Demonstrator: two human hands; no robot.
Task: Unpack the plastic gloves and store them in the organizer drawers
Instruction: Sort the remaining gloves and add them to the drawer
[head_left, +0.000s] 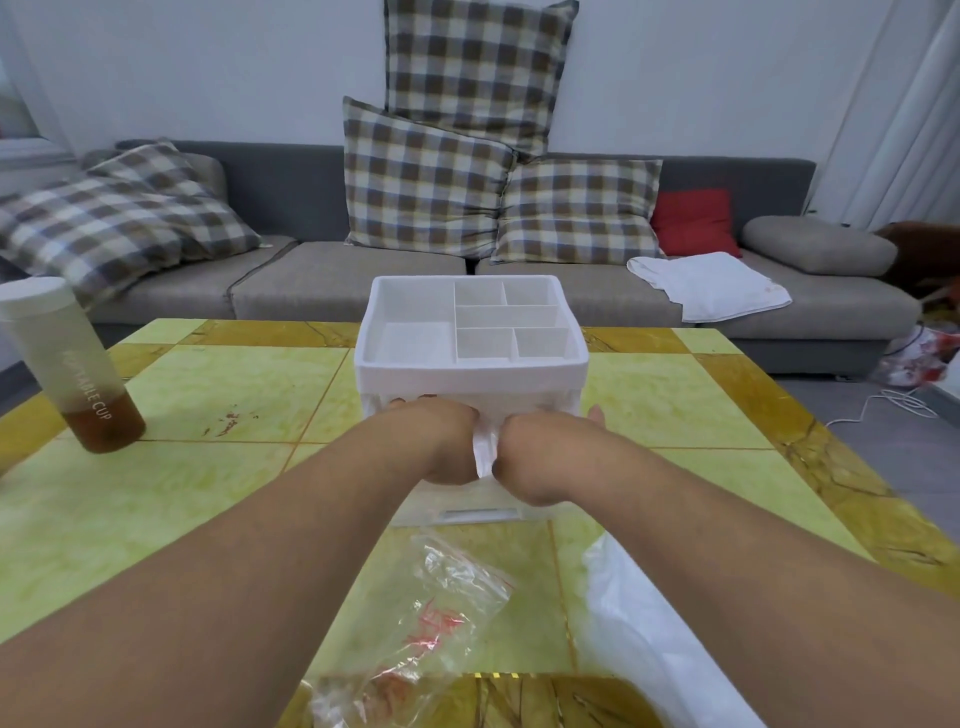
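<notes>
A white organizer (470, 364) with an open compartmented top stands on the yellow-green tiled table (218, 395). Its clear lower drawer (480, 514) is pulled out toward me. Both hands are over that drawer, side by side. My left hand (441, 444) and my right hand (545, 457) press down on a wad of translucent plastic gloves (485, 447), which shows only as a white strip between them. Fingertips of both hands reach the organizer's front. The rest of the gloves and the drawer's inside are hidden under my hands.
An empty clear bag with red print (441, 623) lies near the table's front edge, and a white plastic sheet (654, 639) lies at the front right. A bottle with brown liquid (67, 364) stands at the left. A grey sofa with checked cushions (426, 182) is behind.
</notes>
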